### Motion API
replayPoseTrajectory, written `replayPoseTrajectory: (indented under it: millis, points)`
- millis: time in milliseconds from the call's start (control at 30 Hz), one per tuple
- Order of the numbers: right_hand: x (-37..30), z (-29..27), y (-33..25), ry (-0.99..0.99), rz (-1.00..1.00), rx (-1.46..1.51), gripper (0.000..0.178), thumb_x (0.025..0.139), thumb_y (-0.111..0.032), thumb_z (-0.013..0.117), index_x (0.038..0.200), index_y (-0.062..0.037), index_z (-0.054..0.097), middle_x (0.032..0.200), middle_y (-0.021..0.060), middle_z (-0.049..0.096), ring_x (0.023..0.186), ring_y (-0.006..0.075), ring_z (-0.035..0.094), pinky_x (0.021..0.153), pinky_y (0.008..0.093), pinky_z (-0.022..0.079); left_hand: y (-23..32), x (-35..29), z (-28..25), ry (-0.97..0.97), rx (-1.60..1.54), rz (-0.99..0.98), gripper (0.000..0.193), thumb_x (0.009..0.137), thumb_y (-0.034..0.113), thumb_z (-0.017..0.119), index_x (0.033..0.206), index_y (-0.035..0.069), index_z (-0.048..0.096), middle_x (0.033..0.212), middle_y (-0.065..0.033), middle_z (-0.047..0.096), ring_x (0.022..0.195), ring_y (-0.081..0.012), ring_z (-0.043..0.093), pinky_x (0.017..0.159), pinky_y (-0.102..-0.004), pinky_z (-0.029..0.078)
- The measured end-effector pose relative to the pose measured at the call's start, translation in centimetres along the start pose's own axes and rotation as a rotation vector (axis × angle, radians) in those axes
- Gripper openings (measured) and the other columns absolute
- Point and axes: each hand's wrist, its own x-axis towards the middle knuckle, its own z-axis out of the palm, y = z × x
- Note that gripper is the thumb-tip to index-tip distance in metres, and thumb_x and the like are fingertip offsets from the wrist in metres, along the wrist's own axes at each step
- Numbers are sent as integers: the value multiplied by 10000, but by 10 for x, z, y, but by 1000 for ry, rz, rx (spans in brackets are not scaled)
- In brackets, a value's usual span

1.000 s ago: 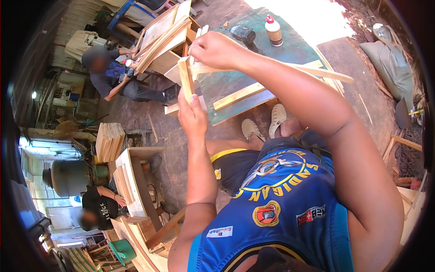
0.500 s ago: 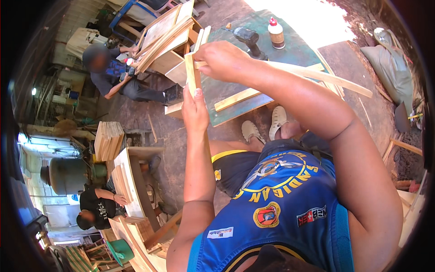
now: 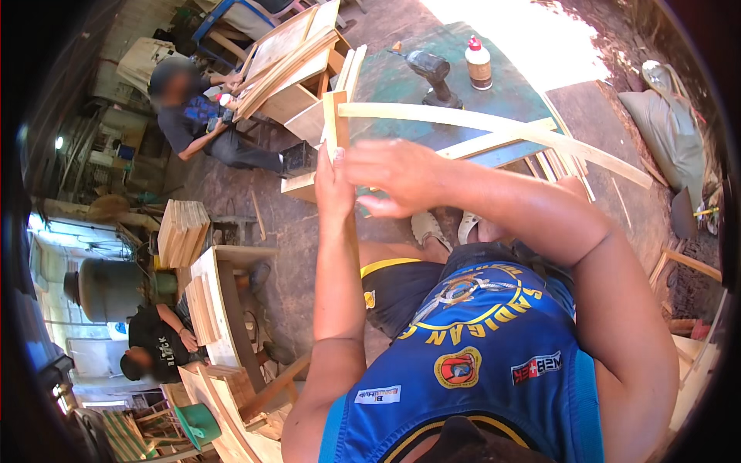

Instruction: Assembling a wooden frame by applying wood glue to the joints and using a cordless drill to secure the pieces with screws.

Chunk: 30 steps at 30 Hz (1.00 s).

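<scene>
My left hand (image 3: 333, 185) is closed around an upright wooden strip (image 3: 335, 116) at the table's left edge. Near that strip's top, the end of a long pale wooden strip (image 3: 478, 123) meets it and stretches off to the right. My right hand (image 3: 397, 174) hovers right beside my left hand, thumb and fingers apart, slightly blurred, with nothing visible in it. Another wooden strip (image 3: 502, 139) lies crosswise under the long one. On the green tabletop (image 3: 386, 73) stand a dark cordless drill (image 3: 432, 77) and a white-and-brown glue bottle (image 3: 478, 65) with a red cap.
A person (image 3: 185, 108) works at wooden panels (image 3: 289, 58) at the upper left. Another person (image 3: 158, 339) is by a bench with stacked boards (image 3: 202, 309) at the lower left. A grey sack (image 3: 660, 127) stands at the right, a green hat-like object (image 3: 199, 426) at the lower left.
My right hand has let go of the top of the upright strip and come down toward my left hand. The long strip's end now shows against the upright one.
</scene>
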Motion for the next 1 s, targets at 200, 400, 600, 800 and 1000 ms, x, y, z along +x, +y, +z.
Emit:
replayPoseTrajectory:
  millis: [200,400,600,800,1000]
  points:
    - [-33,11,26,91,735,291,235,820,-227,558,763,-1,527,654,177,543,604,299,567,616,397,455,8,-1,-9,-56,177,-393,358,1007,344,400,1120,27,525,825,-32,548,705,-93,526,617,-255,451]
    - [-13,18,40,176,920,338,156,860,-157,536,798,-16,564,683,115,519,611,164,488,617,328,432,9,0,2,-22,145,-427,347,1006,313,412,1157,18,515,828,-23,545,702,-96,527,611,-248,443]
    - [3,10,7,353,294,-8,109,792,-70,596,883,-29,638,782,106,593,769,274,584,722,380,465,15,-2,-2,8,298,-240,439,982,290,431,1328,20,448,1031,-123,613,856,-212,592,795,-347,470]
    - [34,-37,54,37,479,-214,216,792,-160,650,977,-50,670,860,121,638,828,310,610,765,399,481,23,-4,-1,7,408,-317,436,982,303,435,1329,38,450,1216,-211,571,1128,-338,560,935,-390,420]
    - [41,-50,58,-184,550,102,313,768,-186,703,1048,-53,656,935,137,677,867,295,651,776,383,502,30,-7,-7,-14,372,-276,426,978,288,436,1323,38,454,1212,-219,568,1123,-365,556,931,-396,424]
